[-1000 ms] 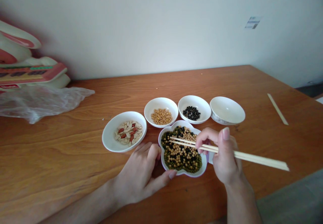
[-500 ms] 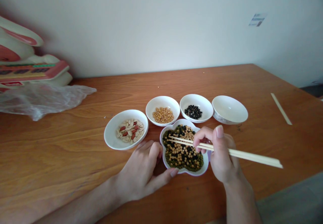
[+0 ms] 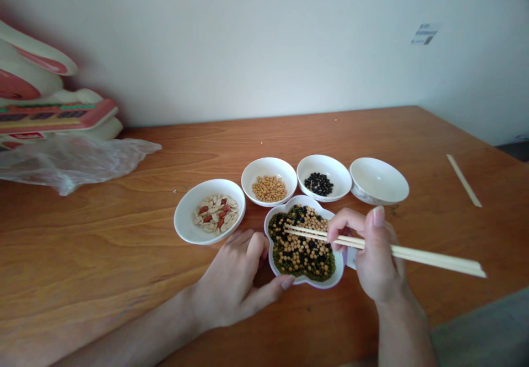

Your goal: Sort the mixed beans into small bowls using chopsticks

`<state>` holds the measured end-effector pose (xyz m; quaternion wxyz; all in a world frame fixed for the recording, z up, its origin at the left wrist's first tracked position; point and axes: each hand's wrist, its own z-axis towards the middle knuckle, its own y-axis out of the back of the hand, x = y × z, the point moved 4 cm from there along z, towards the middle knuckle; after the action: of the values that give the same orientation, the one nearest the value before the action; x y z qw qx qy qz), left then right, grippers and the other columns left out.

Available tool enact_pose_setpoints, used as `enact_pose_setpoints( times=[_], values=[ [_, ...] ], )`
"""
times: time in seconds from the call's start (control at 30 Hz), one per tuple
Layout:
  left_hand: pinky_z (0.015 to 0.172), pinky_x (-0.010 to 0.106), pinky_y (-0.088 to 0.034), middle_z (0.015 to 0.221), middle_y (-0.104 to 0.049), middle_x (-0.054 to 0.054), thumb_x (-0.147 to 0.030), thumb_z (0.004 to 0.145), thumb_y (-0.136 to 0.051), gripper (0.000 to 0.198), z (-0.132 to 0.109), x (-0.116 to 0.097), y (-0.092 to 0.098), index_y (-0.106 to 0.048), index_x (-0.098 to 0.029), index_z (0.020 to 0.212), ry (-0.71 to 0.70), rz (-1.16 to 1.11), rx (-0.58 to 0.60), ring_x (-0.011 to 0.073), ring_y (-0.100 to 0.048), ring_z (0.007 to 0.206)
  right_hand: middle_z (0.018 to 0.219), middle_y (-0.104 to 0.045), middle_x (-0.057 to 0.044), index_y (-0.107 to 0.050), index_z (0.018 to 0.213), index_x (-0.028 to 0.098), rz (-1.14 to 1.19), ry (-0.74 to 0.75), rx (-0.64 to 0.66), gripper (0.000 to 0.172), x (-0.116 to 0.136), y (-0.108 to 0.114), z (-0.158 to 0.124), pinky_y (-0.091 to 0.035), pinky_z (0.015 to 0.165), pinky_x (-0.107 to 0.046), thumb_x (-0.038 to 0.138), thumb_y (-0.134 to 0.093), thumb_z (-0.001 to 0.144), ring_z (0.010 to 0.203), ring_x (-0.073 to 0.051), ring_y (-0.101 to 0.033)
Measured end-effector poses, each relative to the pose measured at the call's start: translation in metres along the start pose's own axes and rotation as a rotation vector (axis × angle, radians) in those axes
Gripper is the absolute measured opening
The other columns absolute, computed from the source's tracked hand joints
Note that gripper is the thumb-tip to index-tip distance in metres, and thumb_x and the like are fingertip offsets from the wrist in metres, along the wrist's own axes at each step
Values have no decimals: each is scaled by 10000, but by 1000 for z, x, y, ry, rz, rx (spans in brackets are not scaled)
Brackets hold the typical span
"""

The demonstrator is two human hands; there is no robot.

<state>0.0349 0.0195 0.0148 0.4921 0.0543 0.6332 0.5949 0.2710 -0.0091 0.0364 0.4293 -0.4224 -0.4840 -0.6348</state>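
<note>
My right hand [image 3: 382,265] grips a pair of pale wooden chopsticks [image 3: 433,260]. Their tips point left, over or among the mixed beans [image 3: 303,251] in a flower-shaped white dish [image 3: 339,272]. Those beans are tan, black and small green ones; no bean can be made out between the tips. At the dish's left side, my left hand [image 3: 229,281] has curled fingers beside the wall and its thumb at the front rim. Behind the dish stand a bowl of yellow soybeans [image 3: 269,189] and a bowl of black beans [image 3: 318,184].
A white bowl [image 3: 206,185] with pale and reddish flat seeds or nuts stands left. At right is an empty white bowl [image 3: 380,179]. A single pale stick [image 3: 463,181] lies farther right. Clear plastic [image 3: 95,160] and a pink-and-white toy-like object [image 3: 61,113] occupy the back left.
My right hand and the chopsticks have shifted right, and the tips have drawn back slightly across the beans. My left hand stays at the dish. The whole view has shifted slightly.
</note>
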Motion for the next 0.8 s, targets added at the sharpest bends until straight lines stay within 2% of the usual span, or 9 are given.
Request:
enact_pose_setpoints(
  times=[0.13, 0.8],
  values=[
    [637, 347, -536, 871, -690, 47, -531, 1022, -637, 313, 0, 0, 1, -538, -237, 978, 3, -3, -13, 234, -677, 753, 628, -558, -22, -655, 695, 216, -11, -37, 4, 901, -1, 2, 0, -387, 579, -327, 732, -25, 1081, 604, -165, -549],
    [664, 378, -534, 871, -674, 55, -555, 1039, -594, 336, 0, 1, 0, -504, -237, 978, 2, 14, 13, 251, -660, 764, 612, -565, -19, -655, 686, 218, -64, -16, -41, 894, -4, 6, -1, -376, 556, -318, 720, -37, 1092, 585, -152, -548]
  ],
)
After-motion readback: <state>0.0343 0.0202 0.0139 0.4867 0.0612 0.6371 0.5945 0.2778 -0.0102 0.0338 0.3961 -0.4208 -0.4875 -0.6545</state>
